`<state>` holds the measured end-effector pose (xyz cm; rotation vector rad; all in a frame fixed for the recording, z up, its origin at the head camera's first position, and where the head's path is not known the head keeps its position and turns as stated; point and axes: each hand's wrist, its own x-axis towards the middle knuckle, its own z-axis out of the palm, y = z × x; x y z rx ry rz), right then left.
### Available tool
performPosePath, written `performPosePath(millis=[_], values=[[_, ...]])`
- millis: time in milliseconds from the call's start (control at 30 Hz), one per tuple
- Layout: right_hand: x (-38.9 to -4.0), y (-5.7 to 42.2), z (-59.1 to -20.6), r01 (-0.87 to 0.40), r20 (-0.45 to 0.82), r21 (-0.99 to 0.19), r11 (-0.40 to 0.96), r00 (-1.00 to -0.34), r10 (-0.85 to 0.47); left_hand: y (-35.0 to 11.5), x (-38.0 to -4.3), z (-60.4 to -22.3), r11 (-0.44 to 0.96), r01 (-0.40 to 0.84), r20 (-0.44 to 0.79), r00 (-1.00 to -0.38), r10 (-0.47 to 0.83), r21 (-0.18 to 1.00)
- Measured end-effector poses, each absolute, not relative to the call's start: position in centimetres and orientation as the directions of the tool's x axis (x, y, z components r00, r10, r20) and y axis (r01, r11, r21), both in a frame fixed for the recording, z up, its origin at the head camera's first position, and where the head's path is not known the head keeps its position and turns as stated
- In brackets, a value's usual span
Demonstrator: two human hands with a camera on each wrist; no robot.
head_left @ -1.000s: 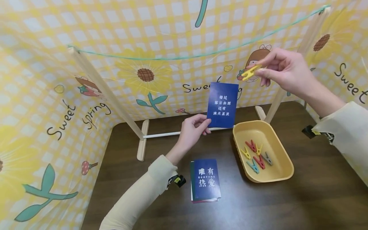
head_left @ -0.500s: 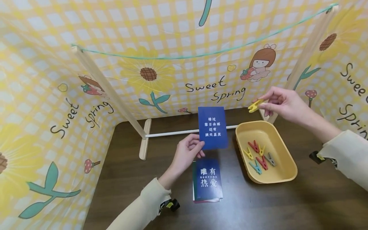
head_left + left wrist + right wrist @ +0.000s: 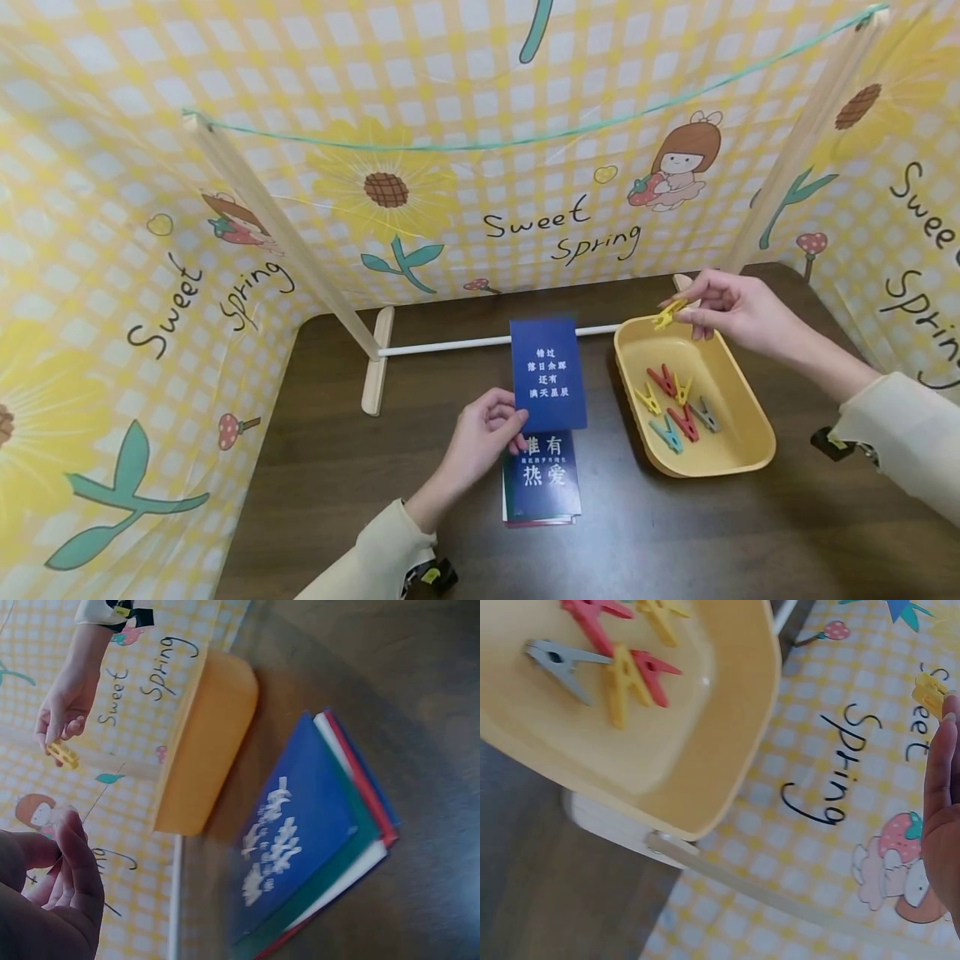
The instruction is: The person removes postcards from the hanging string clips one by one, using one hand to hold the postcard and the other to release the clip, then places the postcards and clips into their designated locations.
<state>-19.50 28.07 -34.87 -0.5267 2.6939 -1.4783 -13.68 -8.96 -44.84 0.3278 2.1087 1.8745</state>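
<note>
Between thumb and fingers, my left hand pinches a dark blue card with white Chinese lettering by its lower left edge. This card stands in front of the white rod and overlaps the top of a stack of cards on the table; in the left wrist view it is seen only edge-on. My right hand pinches a yellow clothespin over the far rim of a yellow tray. Several clothespins in red, yellow, blue and grey lie inside the tray.
A wooden frame stands behind, with a left post, a right post and a white rod low between them. A green string sags between the post tops. Patterned cloth surrounds the dark table.
Both hands have come down toward the table, the left with the blue card, the right with the yellow clothespin. The card now covers part of the stack.
</note>
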Motion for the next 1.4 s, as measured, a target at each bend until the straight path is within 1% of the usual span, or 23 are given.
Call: performPosePath(millis=[167, 267, 400, 567, 667, 800, 967, 1100, 1200, 1300, 1400], values=[[-18.9, 28.4, -36.5, -0.253, 0.104, -0.836, 0.487, -0.944, -0.312, -9.1, -12.7, -46.3, 0.130, -0.083, -0.127, -0.918, 0.376, 0.988], [-18.5, 28.8, -37.6, -0.241, 0.084, -0.831, 0.501, -0.945, -0.315, -9.1, -11.9, -46.4, 0.133, -0.103, -0.148, -0.906, 0.396, 0.986], [-18.0, 29.4, -39.3, -0.201, 0.034, -0.822, 0.532, -0.951, -0.307, -9.4, -10.9, -46.1, 0.145, -0.134, -0.184, -0.889, 0.418, 0.980], [-17.7, 30.4, -41.1, -0.122, -0.044, -0.832, 0.542, -0.958, -0.283, -9.8, -9.9, -46.7, 0.147, -0.176, -0.223, -0.874, 0.433, 0.973], [-17.6, 30.7, -41.7, -0.085, -0.084, -0.822, 0.562, -0.960, -0.268, -9.9, -9.6, -47.7, 0.151, -0.205, -0.251, -0.868, 0.429, 0.967], [-17.8, 30.8, -42.2, -0.058, -0.117, -0.794, 0.605, -0.962, -0.246, -10.1, -9.4, -49.9, 0.164, -0.223, -0.273, -0.865, 0.422, 0.961], [-17.9, 30.8, -42.2, -0.024, -0.172, -0.725, 0.688, -0.961, -0.215, -10.4, -9.2, -51.5, 0.236, -0.192, -0.277, -0.866, 0.417, 0.953], [-18.2, 31.0, -42.2, 0.018, -0.213, -0.655, 0.756, -0.964, -0.161, -10.7, -9.0, -51.4, 0.326, -0.128, -0.262, -0.874, 0.408, 0.937], [-18.6, 31.1, -42.1, 0.041, -0.241, -0.614, 0.789, -0.961, -0.137, -11.0, -8.9, -51.2, 0.373, -0.111, -0.269, -0.875, 0.403, 0.921], [-18.9, 31.0, -41.9, 0.033, -0.275, -0.568, 0.823, -0.949, -0.151, -11.2, -8.8, -51.0, 0.403, -0.104, -0.279, -0.871, 0.404, 0.909], [-19.0, 30.7, -41.8, -0.003, -0.296, -0.521, 0.853, -0.937, -0.184, -11.4, -8.7, -50.9, 0.434, -0.087, -0.282, -0.868, 0.408, 0.897]])
